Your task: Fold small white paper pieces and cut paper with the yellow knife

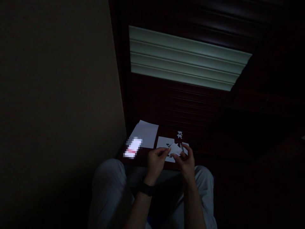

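Note:
A small white cut paper piece [175, 149] with pointed edges is held up between my two hands. My left hand [156, 162] pinches its left side between thumb and fingertips. On the other side, my right hand [187, 163] grips the piece with the thumb in front and the fingers curled behind. Just beneath lies a white paper sheet [164, 140] with dark marks or cut-outs, partly covered by my hands. Several tiny white paper pieces [179, 135] lie beyond my right hand.
Larger white sheets [148, 133] lie at the left of the dark low table. A bright, blurred-out phone-like screen [133, 148] overlaps their near edge. A plain wall [71, 79] stands left, a slatted panel [186, 60] ahead. My knees [111, 175] flank the table's front.

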Demonstrator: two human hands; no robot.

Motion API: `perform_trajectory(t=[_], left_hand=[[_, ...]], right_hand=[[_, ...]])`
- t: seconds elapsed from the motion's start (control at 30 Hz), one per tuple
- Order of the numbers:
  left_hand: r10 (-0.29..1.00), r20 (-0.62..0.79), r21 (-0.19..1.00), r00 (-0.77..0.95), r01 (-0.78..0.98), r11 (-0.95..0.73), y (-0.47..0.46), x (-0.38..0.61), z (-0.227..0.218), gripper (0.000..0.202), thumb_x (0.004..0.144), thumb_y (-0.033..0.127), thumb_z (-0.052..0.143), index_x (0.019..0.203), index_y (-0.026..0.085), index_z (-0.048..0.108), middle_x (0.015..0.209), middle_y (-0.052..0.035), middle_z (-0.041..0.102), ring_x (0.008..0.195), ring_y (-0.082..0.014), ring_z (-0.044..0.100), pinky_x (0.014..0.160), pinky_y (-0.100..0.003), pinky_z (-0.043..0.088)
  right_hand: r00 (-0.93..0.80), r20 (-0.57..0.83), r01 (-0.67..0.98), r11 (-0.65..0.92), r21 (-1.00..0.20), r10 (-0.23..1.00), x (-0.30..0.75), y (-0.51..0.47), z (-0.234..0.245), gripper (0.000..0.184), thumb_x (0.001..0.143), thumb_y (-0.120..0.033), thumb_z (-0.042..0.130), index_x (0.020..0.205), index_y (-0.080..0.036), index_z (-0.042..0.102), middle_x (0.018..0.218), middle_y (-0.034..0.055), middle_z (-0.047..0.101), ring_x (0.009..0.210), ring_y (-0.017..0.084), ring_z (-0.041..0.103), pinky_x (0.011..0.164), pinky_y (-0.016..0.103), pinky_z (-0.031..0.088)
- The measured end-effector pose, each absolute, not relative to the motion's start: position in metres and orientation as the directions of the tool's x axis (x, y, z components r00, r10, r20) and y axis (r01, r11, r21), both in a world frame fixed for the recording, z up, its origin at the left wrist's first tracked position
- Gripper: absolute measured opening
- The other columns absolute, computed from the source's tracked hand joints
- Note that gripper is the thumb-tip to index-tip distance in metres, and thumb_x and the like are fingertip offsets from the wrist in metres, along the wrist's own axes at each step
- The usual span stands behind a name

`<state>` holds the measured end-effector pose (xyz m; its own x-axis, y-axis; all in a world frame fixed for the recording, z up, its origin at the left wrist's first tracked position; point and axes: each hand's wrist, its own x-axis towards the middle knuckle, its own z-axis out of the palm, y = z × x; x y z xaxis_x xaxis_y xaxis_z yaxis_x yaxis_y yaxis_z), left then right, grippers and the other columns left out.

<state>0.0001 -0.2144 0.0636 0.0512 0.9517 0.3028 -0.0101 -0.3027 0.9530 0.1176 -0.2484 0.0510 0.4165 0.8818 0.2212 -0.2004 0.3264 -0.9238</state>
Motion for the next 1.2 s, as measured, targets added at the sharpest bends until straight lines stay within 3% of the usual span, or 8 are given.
perform_trajectory(t=[0.1, 0.47, 0.77, 1.0, 1.2], left_hand=[[0.949, 0.313, 0.95, 0.044, -0.007, -0.313, -0.213, -0.001, 0.062, 0.023, 0.076, 0.037, 0.062, 0.075, 0.015, 0.07, 0.072, -0.004, 0.07, 0.07, -0.0184, 0.064, 0.063, -0.024, 0.046], [0.935, 0.336, 0.942, 0.114, -0.023, -0.335, -0.214, -0.002, 0.064, 0.021, 0.077, 0.035, 0.061, 0.076, 0.016, 0.07, 0.075, -0.0034, 0.07, 0.072, -0.0177, 0.063, 0.066, -0.024, 0.045], [0.915, 0.361, 0.931, 0.179, -0.02, -0.364, -0.214, -0.004, 0.068, 0.024, 0.078, 0.038, 0.06, 0.071, 0.016, 0.068, 0.072, -0.0036, 0.068, 0.07, -0.017, 0.061, 0.065, -0.024, 0.044], [0.943, 0.245, 0.964, 0.224, -0.157, -0.213, -0.217, -0.005, 0.076, 0.028, 0.079, 0.038, 0.059, 0.089, 0.014, 0.069, 0.087, -0.0072, 0.069, 0.079, -0.0186, 0.06, 0.066, -0.024, 0.044], [0.91, 0.247, 0.955, 0.333, -0.24, -0.172, -0.216, -0.006, 0.075, 0.024, 0.075, 0.036, 0.064, 0.081, 0.013, 0.07, 0.081, -0.0057, 0.068, 0.075, -0.0174, 0.06, 0.066, -0.024, 0.045]], right_hand=[[0.396, 0.237, -0.17, 0.325, -0.93, 0.887, 0.118, -0.251, 0.056, 0.059, 0.061, -0.026, 0.077, 0.113, -0.024, 0.05, 0.103, 0.0052, 0.063, 0.086, 0.02, 0.063, 0.072, 0.031, 0.051], [0.393, 0.233, -0.128, 0.304, -0.944, 0.89, 0.122, -0.25, 0.053, 0.052, 0.063, -0.025, 0.076, 0.11, -0.023, 0.055, 0.093, 0.0042, 0.065, 0.086, 0.021, 0.062, 0.071, 0.032, 0.051], [0.423, 0.239, -0.104, 0.309, -0.945, 0.874, 0.123, -0.251, 0.052, 0.053, 0.06, -0.026, 0.077, 0.108, -0.022, 0.055, 0.102, 0.0059, 0.064, 0.089, 0.022, 0.062, 0.073, 0.033, 0.05], [0.502, 0.25, -0.124, 0.355, -0.926, 0.828, 0.117, -0.25, 0.051, 0.057, 0.055, -0.026, 0.08, 0.106, -0.021, 0.055, 0.093, 0.0045, 0.065, 0.079, 0.021, 0.063, 0.067, 0.031, 0.05], [0.572, 0.14, -0.198, 0.302, -0.933, 0.808, 0.111, -0.245, 0.056, 0.057, 0.058, -0.032, 0.078, 0.108, -0.018, 0.054, 0.076, 0.0016, 0.064, 0.07, 0.019, 0.062, 0.063, 0.031, 0.05]])
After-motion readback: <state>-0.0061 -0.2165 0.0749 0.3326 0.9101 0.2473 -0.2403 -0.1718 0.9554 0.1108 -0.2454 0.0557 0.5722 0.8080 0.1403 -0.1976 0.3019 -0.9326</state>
